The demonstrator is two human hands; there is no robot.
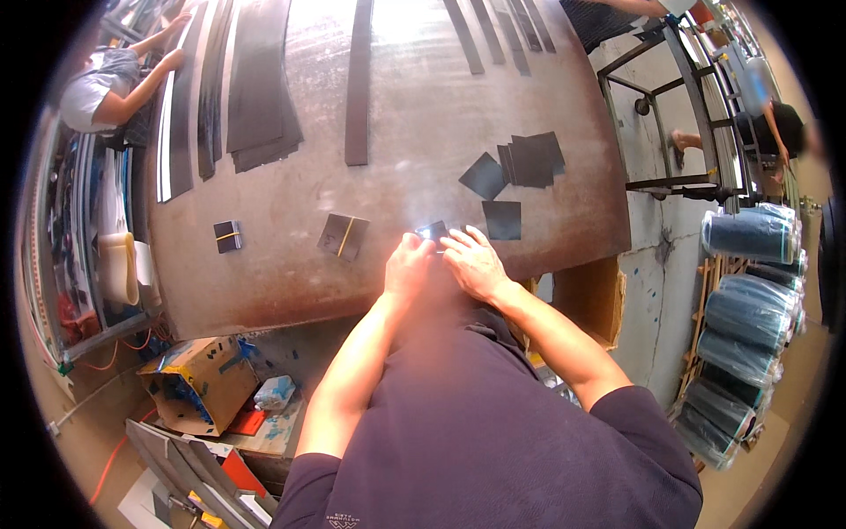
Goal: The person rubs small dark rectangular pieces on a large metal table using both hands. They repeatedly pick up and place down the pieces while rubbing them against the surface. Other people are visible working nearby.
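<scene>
1. Head view, hands: a small dark piece (436, 229) is held above/on the near part of the surface (291, 278), in front of the torso, prob. so that both hands can meet on it w/o reaching.
2. Its L side is pinched by the L hand (408, 266), fingers curled in. It is met from the R by the R hand (476, 264), fingers extended; whether that grip is clenched or just resting can't be told, as fingertips are partly lost in glare.
3. Two bundles, a small one (226, 235) and a larger one (335, 236), are set to the L, each bound w/ a yellow band, presumably so the pieces don't slide apart.
4. Loose dark squares (503, 220) are laid to the R, some overlapped farther back, prob. kept within easy reach.
5. Long strips (359, 97) & broad dark sheets (257, 101) are laid lengthwise at the far side, approx. parallel; strips at far L are touched by a co-worker (101, 97).
6. Surface: brownish, scuffed, w/ bright reflections.
7. Room: a cardboard box (216, 383) is seen below L; plastic-wrapped rolls (745, 234) are stacked R, near a dark metal frame (674, 181) on a grey floor (648, 291).
</scene>
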